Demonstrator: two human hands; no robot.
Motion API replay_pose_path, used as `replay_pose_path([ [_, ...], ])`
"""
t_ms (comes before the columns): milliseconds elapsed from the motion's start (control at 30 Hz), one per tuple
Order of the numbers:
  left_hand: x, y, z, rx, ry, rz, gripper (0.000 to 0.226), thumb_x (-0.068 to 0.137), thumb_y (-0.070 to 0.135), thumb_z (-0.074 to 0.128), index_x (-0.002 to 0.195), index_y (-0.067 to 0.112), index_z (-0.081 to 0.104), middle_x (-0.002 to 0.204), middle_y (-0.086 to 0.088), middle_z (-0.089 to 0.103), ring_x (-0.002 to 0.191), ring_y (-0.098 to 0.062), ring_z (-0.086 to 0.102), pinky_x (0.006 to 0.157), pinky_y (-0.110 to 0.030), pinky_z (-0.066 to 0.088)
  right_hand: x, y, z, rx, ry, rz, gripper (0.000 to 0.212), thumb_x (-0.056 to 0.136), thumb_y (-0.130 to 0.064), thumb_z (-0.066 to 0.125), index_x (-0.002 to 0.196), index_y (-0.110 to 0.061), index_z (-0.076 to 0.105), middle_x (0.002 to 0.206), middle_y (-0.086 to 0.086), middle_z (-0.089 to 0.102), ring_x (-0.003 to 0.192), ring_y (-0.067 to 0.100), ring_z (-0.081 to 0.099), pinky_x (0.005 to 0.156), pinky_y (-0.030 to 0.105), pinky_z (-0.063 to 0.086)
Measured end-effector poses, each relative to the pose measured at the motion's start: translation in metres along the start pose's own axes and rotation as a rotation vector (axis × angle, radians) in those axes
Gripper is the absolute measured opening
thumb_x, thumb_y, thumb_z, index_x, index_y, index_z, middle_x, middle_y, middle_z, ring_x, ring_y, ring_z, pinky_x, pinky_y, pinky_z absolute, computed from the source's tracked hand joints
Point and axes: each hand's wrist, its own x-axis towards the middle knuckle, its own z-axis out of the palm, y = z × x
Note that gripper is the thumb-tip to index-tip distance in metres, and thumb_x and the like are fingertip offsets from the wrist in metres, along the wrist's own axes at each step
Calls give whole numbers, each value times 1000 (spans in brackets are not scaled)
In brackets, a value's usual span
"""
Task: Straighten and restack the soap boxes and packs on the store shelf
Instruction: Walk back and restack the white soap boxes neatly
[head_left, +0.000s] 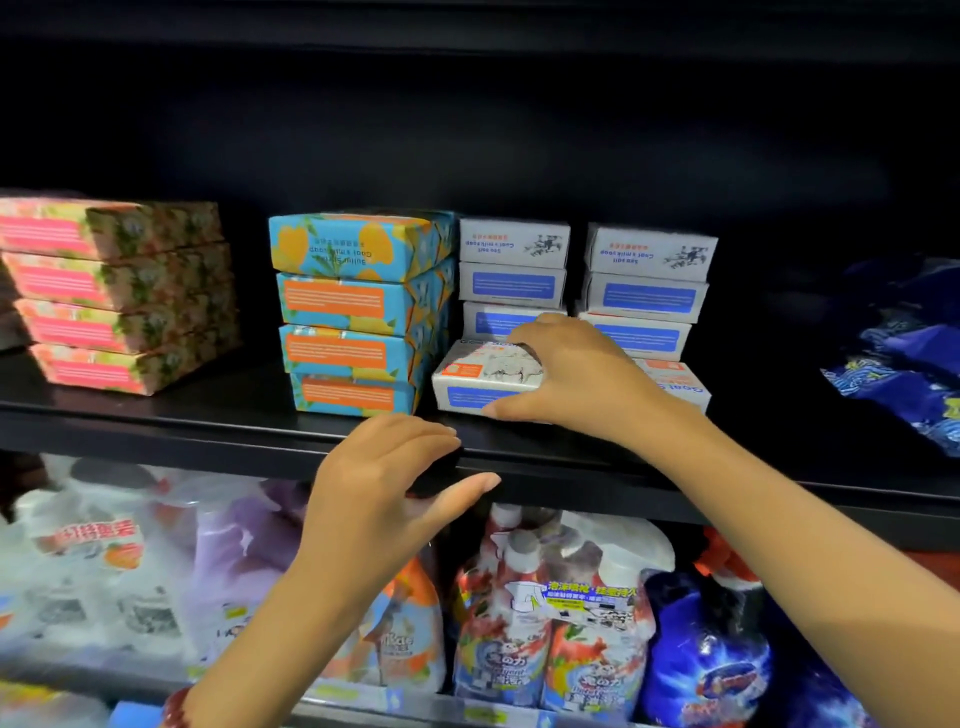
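Dim and murky up in the black shelf (156, 431) recess, front-lit on the soap boxes (332, 301), soft all over, smeared worst across the glare-washed plastic packs (104, 571) lower left, bowed by wide-angle distortion toward the edges.

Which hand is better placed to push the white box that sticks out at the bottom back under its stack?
Right. The right hand has its grip on the white box, thumb at its front face, fingers on top. The left hand is lower, by the shelf edge, and holds nothing.
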Motion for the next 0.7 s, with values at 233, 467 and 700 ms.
replay_pose_path([
  [233,32,16,7,-92,62,35,34,82,38,66,92,6,72,93,-2,70,88,-16,64,83,-20,46,-50,35,-42,281,313,86,69,54,-65,66,112,-28,61,93,-22,54,86,-3,54,70,4,40],
  [467,106,26,44,32,-58,-17,53,81,17,73,128,4,54,129,-12,56,122,-28,50,101,-27,33,-95,76,-57,341,427,196,67,45,-71,59,100,-33,61,94,-21,60,91,-12,53,70,-3,34],
  [700,154,14,71,215,-111,-80,82,83,37,69,146,6,28,151,-10,32,141,-26,23,115,-39,21,-115,94,-50,362,466,266,67,44,-68,62,103,-36,58,99,-26,58,95,-17,50,68,1,38],
])
